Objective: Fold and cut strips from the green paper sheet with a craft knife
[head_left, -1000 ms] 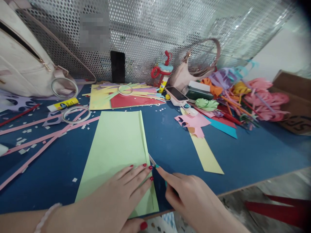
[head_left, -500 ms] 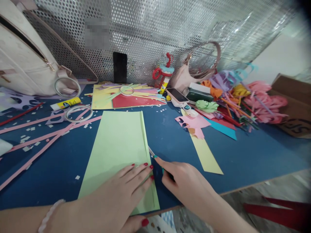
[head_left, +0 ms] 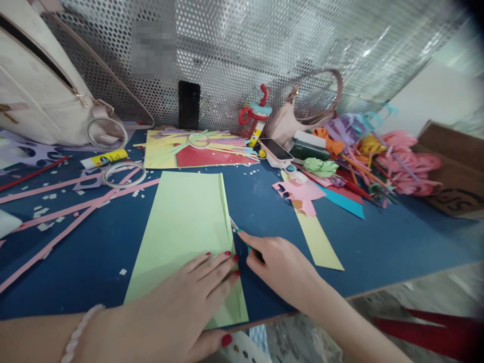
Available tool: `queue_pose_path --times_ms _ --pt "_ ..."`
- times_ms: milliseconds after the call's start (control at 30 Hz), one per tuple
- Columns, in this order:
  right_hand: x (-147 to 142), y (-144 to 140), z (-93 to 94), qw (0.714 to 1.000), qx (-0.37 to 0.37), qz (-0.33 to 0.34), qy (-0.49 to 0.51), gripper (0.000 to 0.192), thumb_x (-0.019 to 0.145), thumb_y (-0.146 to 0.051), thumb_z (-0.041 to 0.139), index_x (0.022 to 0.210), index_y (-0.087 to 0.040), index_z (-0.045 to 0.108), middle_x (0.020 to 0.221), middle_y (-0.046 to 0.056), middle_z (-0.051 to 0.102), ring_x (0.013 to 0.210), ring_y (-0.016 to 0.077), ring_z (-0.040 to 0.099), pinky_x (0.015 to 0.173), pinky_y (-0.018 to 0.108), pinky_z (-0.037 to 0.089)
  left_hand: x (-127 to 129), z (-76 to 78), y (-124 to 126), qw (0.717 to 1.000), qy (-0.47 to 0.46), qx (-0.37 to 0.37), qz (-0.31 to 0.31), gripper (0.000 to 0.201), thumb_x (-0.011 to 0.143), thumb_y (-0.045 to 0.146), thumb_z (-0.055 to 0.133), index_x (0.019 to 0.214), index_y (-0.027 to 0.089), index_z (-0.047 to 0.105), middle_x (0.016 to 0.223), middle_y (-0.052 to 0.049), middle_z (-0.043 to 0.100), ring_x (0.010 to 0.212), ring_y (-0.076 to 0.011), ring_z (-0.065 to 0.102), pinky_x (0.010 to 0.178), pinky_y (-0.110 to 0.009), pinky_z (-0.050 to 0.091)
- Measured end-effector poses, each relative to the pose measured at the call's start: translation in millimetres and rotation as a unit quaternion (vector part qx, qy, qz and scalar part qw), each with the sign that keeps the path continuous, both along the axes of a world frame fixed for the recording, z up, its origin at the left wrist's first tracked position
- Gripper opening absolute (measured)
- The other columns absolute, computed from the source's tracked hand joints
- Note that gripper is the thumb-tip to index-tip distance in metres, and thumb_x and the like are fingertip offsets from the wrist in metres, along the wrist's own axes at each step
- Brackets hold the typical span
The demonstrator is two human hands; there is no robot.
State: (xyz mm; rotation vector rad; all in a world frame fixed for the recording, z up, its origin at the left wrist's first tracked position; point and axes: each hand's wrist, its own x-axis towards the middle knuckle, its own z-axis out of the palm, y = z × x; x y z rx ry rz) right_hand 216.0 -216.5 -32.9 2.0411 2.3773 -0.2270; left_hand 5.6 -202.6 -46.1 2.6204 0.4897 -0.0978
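Note:
A light green sheet of paper (head_left: 185, 217) lies lengthwise before me, a narrow fold running down its right edge. My left hand (head_left: 200, 287) rests flat on the sheet's lower part, fingers stretched, the thumb by the table's front edge. My right hand (head_left: 278, 264) is closed around a craft knife (head_left: 234, 225) with a teal handle, mostly hidden in the fist. The knife's thin grey blade points away from me and meets the folded right edge, beyond my left fingertips.
Pink strips (head_left: 71, 212), tape rolls (head_left: 124, 175) and a glue stick (head_left: 104, 159) lie left. A dark phone (head_left: 189, 105) stands at the back. Yellow paper (head_left: 319, 242), pink scraps (head_left: 302, 190), paper flowers (head_left: 408, 164) and a cardboard box (head_left: 454, 174) are to the right.
My right hand has moved the knife a little farther up along the folded edge, away from me. My left hand stays pressed on the sheet. The view has shifted slightly.

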Motion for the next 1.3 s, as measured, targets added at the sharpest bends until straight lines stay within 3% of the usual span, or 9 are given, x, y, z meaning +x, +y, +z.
queue_pose_path --times_ms 167,367,700,933,1300 --pt "-2 9 2.6 1.000 -0.013 -0.018 -0.011 0.046 0.080 -0.015 0.047 0.122 -0.021 0.064 0.087 0.007 0.075 0.068 0.0178 0.069 0.054 0.023 0.042 0 1.9 -1 1.000 0.010 0.006 -0.004 0.060 0.094 0.039 0.048 0.146 0.014 0.033 0.153 -0.011 0.024 0.139 -0.0319 0.027 0.114 -0.050 0.027" --pt "-3 17 3.1 1.000 -0.012 -0.023 0.012 0.046 0.081 -0.014 0.046 0.123 -0.019 0.063 0.100 0.008 0.073 0.083 0.0205 0.070 0.063 0.025 0.045 -2 0.2 -2 1.000 0.013 0.025 -0.011 0.059 0.095 0.042 0.044 0.146 0.015 0.033 0.154 -0.011 0.022 0.140 -0.0306 0.026 0.114 -0.049 0.026" --pt "-7 28 3.9 0.999 -0.020 -0.033 0.028 0.045 0.083 -0.015 0.043 0.123 -0.017 0.064 0.103 0.010 0.073 0.089 0.0222 0.069 0.070 0.026 0.047 -4 -9.9 -3 0.998 -0.014 0.052 -0.011 0.059 0.095 0.043 0.043 0.146 0.014 0.032 0.154 -0.012 0.022 0.140 -0.0318 0.026 0.113 -0.050 0.025" --pt "-9 40 3.7 0.997 -0.036 -0.047 0.052 0.047 0.082 -0.016 0.043 0.125 -0.016 0.063 0.119 0.010 0.066 0.109 0.0261 0.062 0.086 0.031 0.047 -5 -6.3 -3 0.998 -0.021 0.065 -0.013 0.059 0.095 0.041 0.044 0.145 0.013 0.034 0.154 -0.013 0.024 0.140 -0.0304 0.027 0.113 -0.048 0.025" --pt "-8 53 1.2 0.996 -0.029 -0.044 0.066 0.047 0.081 -0.017 0.044 0.124 -0.016 0.063 0.118 0.010 0.067 0.106 0.0250 0.064 0.084 0.029 0.047 -7 -14.7 -4 0.993 -0.060 0.096 -0.017 0.059 0.095 0.043 0.043 0.145 0.012 0.034 0.153 -0.014 0.027 0.139 -0.0306 0.028 0.113 -0.047 0.026"
